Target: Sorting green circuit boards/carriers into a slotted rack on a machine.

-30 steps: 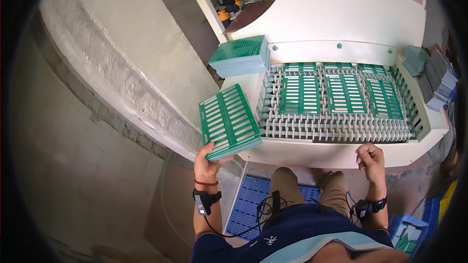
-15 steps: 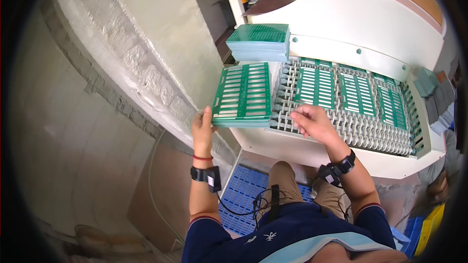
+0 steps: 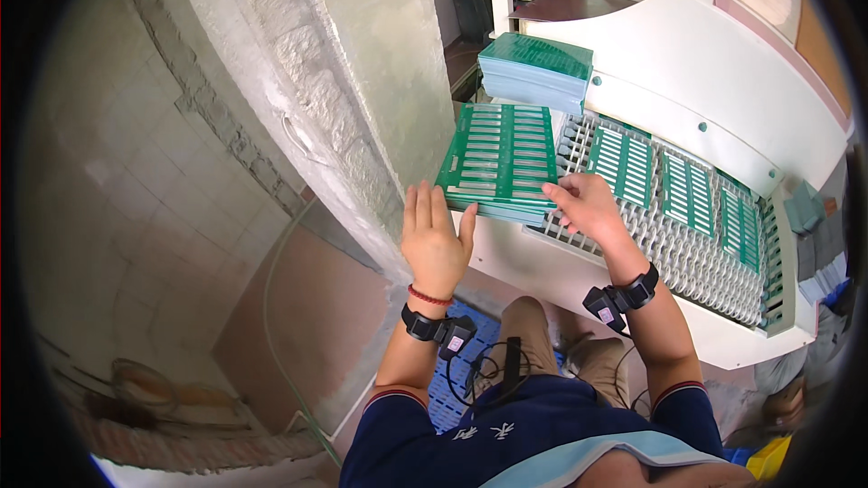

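A small stack of green circuit-board panels (image 3: 502, 158) rests on the left end of a white roller conveyor (image 3: 669, 244). My left hand (image 3: 436, 235) is flat with fingers apart, its thumb against the stack's near-left corner. My right hand (image 3: 588, 203) lies on the stack's near-right edge, fingers spread over the top panel. Neither hand grips the stack. Three more green panels (image 3: 619, 161) lie in a row on the rollers to the right.
A taller stack of green panels (image 3: 535, 68) sits behind on the white machine housing (image 3: 723, 81). A rough concrete pillar (image 3: 334, 81) stands close on the left. A blue plastic pallet (image 3: 461, 370) lies under my feet. Grey boxes (image 3: 805, 208) sit at the conveyor's far right.
The stack went from hanging in my left hand beside the machine to lying on the conveyor's left end. My left hand let go and opened; my right hand came over onto the stack.
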`<state>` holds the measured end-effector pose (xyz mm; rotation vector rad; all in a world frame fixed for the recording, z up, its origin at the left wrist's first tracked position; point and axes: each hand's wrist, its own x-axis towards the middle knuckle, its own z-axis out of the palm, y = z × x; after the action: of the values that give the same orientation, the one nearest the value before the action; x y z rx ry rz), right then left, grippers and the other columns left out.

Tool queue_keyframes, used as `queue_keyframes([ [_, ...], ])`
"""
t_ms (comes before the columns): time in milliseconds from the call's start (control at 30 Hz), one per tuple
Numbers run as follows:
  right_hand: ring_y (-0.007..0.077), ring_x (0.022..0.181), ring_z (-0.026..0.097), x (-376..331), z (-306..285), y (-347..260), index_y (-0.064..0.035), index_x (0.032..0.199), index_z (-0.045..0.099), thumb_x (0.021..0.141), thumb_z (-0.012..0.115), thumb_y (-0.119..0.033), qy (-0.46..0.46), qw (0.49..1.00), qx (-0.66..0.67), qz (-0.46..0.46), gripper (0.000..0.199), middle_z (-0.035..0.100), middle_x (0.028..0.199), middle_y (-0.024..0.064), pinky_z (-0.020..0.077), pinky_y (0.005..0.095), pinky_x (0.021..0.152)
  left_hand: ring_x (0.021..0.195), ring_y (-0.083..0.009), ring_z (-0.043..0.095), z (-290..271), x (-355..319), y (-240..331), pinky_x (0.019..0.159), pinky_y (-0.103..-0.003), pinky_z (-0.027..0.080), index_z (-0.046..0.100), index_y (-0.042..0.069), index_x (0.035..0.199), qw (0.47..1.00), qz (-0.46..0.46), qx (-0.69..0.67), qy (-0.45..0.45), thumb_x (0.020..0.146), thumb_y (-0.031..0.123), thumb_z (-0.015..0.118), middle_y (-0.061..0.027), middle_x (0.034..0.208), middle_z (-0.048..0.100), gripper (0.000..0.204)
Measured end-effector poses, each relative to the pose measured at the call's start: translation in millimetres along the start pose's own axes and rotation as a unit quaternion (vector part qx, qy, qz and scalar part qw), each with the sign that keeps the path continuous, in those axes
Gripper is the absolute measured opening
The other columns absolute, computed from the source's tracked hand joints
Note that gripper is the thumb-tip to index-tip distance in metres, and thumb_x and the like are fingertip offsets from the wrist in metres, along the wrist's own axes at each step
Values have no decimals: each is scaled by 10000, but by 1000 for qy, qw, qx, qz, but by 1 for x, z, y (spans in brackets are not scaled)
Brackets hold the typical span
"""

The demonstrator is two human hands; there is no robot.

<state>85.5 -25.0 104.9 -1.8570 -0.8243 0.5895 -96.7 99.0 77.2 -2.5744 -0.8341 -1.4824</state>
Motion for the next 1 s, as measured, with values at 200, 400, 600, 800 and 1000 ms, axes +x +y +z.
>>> queue_keyframes([
  [200,109,444,542,-10,-11,-7,73,811,611,832,610,-255,12,999,-31,-8,328,590,607,80,442,243,399,1074,-432,477,-6,1,15,869,-452,435,570,-100,963,998,59,22,10,735,238,710,-258,1112,524,431],
  [400,110,458,550,-16,-11,4,81,848,591,844,589,-210,46,997,-47,-35,291,590,618,82,435,233,395,1074,-420,483,-2,-4,19,867,-440,441,561,-112,957,997,80,-15,11,719,225,722,-253,1121,517,443],
  [600,93,468,538,-22,-26,30,89,889,565,851,573,-130,82,980,183,9,223,607,723,87,477,221,433,1057,-413,494,-9,-8,33,851,-425,449,538,-79,1041,993,85,-79,-20,715,187,719,-247,1121,515,457],
  [800,97,525,550,-83,-55,81,78,965,536,872,530,-71,112,914,390,28,176,607,813,96,513,225,483,1057,-314,528,-4,-56,47,892,-403,451,420,-46,1225,675,-310,-635,-212,896,263,533,-186,1197,505,466],
  [1000,109,531,554,-174,-76,127,71,984,533,882,517,-60,239,898,369,15,167,623,796,104,485,223,507,1140,-309,498,18,-89,102,900,-446,463,362,-50,1277,296,-314,-815,-386,967,258,352,-179,1265,471,438],
])
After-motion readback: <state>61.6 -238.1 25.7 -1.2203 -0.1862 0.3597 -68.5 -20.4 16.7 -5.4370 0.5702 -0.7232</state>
